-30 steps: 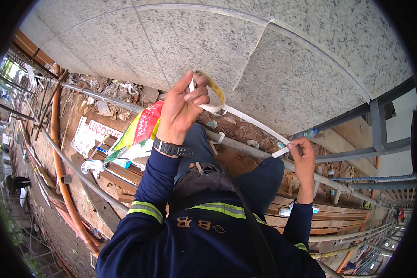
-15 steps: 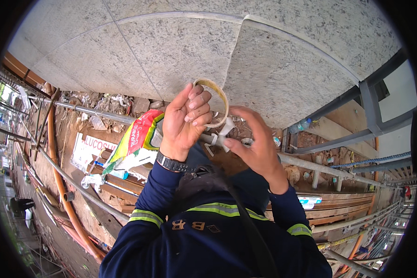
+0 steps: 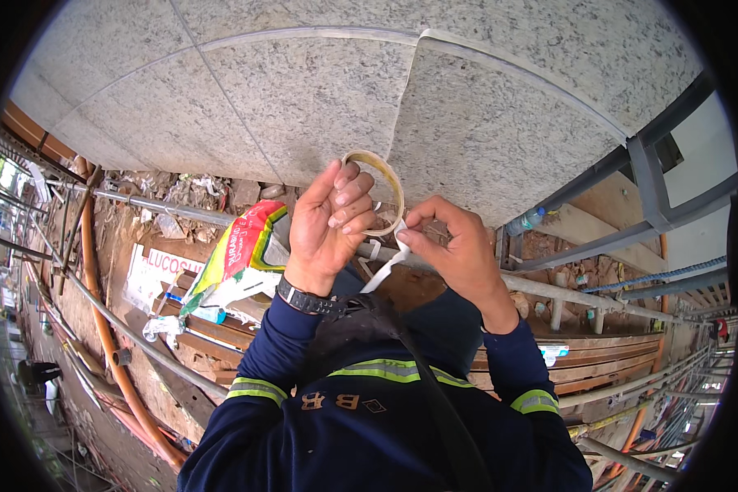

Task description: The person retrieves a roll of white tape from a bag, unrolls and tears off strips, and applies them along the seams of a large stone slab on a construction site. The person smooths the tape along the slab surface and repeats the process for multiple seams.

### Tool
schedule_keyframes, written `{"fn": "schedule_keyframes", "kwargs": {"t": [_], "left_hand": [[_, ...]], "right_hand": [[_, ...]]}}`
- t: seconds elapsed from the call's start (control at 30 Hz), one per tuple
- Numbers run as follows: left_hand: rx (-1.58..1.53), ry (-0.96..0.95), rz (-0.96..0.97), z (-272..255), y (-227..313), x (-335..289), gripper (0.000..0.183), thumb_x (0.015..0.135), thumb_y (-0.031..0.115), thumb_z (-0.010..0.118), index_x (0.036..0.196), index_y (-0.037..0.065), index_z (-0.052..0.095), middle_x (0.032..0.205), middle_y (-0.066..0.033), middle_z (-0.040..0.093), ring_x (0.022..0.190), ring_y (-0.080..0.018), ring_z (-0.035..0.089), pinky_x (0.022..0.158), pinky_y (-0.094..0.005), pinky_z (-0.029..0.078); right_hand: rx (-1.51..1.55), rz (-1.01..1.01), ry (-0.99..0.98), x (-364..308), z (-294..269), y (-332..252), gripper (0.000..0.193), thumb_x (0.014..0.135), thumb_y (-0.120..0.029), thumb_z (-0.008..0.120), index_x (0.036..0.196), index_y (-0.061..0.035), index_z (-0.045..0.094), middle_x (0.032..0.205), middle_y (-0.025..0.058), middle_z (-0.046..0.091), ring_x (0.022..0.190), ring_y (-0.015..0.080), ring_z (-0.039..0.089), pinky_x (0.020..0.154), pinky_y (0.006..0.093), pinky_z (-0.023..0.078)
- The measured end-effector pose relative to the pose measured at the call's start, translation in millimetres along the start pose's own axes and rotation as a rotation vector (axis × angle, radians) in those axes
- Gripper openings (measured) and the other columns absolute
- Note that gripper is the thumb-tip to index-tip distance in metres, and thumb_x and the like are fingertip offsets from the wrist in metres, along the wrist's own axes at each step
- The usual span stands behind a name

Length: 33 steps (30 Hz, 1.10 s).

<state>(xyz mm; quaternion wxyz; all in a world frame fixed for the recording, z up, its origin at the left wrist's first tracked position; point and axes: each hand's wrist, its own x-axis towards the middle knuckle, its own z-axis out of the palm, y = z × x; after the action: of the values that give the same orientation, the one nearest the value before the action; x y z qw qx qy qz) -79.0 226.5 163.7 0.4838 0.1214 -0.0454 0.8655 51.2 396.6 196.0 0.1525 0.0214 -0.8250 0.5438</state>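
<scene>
A thin roll of masking tape [image 3: 393,182] is gripped in my left hand [image 3: 330,221], its fingers curled around the near side of the ring. My right hand [image 3: 455,250] pinches a white strip of tape [image 3: 389,264] between thumb and forefinger, right beside the roll. The strip hangs down loosely below the pinch toward my lap. Just beyond both hands stands a speckled grey stone-like panel wall [image 3: 328,107], with a pale strip along its curved-looking joint.
A red, yellow and green bag [image 3: 250,242] lies left of my left wrist. Metal scaffold pipes [image 3: 164,197] run across below the wall. A dark steel frame [image 3: 652,184] stands at the right, near a plastic bottle [image 3: 526,220]. Wooden planks [image 3: 607,361] lie lower right.
My right thumb and forefinger have closed on the white strip, which now hangs longer below the roll. The left hand keeps the roll in nearly the same place.
</scene>
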Motion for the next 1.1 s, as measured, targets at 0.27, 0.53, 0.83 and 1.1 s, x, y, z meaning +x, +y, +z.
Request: {"fn": "schedule_keyframes", "kwargs": {"t": [0.27, 0.53, 0.83, 1.1], "left_hand": [[0.113, 0.069, -0.058, 13.7, 0.8, -4.0, 0.032, 0.114, 0.029, 0.036, 0.091, 0.009, 0.047, 0.077, 0.0005, 0.044, 0.056, -0.0066, 0.039, 0.055, -0.0249, 0.037], [0.607, -0.063, -0.346, 31.2, 13.0, -28.7, 0.037, 0.11, 0.028, 0.043, 0.083, 0.004, 0.051, 0.067, -0.0031, 0.048, 0.049, -0.0071, 0.032, 0.046, -0.0248, 0.031], [1.618, 0.072, -0.456, 60.4, -12.1, -27.5, 0.032, 0.11, 0.028, 0.051, 0.103, 0.0, 0.064, 0.079, -0.0028, 0.066, 0.07, -0.0123, 0.056, 0.065, -0.0308, 0.044], [1.749, 0.041, -0.221, 42.8, -22.1, -26.2, 0.038, 0.107, 0.03, 0.056, 0.126, -0.003, 0.06, 0.088, -0.0159, 0.069, 0.079, -0.0234, 0.064, 0.074, -0.0376, 0.049]], "right_hand": [[-0.743, -0.469, 0.118, 4.7, -23.1, 0.3, 0.013, 0.083, -0.01, 0.077, 0.092, -0.0077, 0.068, 0.086, 0.0068, 0.065, 0.085, 0.0293, 0.063, 0.093, 0.044, 0.049], [-0.956, -0.645, 0.165, 9.5, -77.5, -12.8, 0.022, 0.079, -0.008, 0.078, 0.097, -0.0084, 0.066, 0.092, 0.0063, 0.064, 0.091, 0.0286, 0.065, 0.095, 0.0484, 0.051], [-1.011, -0.784, 0.295, 15.5, -103.5, -31.6, 0.024, 0.077, -0.008, 0.078, 0.099, -0.0111, 0.067, 0.095, 0.0033, 0.066, 0.091, 0.0271, 0.067, 0.088, 0.0454, 0.053], [-0.875, -0.77, 0.296, 6.3, -103.2, -18.5, 0.027, 0.076, -0.008, 0.08, 0.1, -0.0097, 0.067, 0.1, 0.0053, 0.068, 0.09, 0.0302, 0.068, 0.076, 0.0416, 0.053]]}}
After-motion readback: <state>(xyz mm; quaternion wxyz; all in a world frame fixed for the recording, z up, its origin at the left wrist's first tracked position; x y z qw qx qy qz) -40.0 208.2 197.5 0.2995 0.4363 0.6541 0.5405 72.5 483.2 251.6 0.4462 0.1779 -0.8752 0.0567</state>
